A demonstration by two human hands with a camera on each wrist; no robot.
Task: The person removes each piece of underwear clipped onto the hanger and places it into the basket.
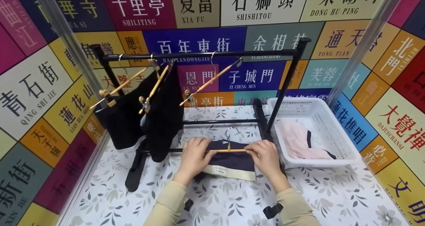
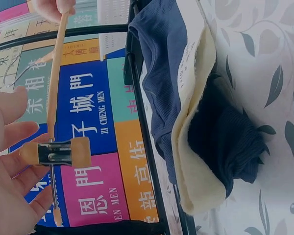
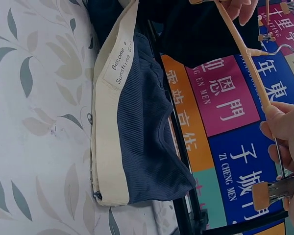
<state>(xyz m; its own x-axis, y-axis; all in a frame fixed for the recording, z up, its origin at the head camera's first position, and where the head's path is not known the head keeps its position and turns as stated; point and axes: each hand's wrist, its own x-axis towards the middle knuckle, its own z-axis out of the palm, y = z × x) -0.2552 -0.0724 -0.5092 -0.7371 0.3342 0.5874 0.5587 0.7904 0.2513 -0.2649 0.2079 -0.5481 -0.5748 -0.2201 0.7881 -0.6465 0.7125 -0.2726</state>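
Observation:
A clip hanger (image 1: 229, 150) with a wood-coloured bar and metal hook is held level between my two hands. My right hand (image 1: 265, 156) pinches its bar near one end, thumb and fingers beside a clip (image 3: 274, 192). My left hand (image 1: 196, 158) holds the other end; in the left wrist view its fingers pass behind the other clip (image 2: 56, 152). Just below lies a navy ribbed garment (image 3: 144, 132) with a wide cream band (image 1: 232, 173) towards me. Printed on the band's label (image 3: 120, 66) is "Become a Sunshine Girl". The garment hangs from neither clip.
A black rack (image 1: 199, 56) stands behind my hands. Dark garments (image 1: 164, 119) hang from hangers at its left; a bare hanger (image 1: 212, 81) hangs further right. To the right, a white basket (image 1: 345, 136) contains a pink garment (image 1: 297, 141) with dark trim. Patterned cloth (image 1: 232, 206) covers the table.

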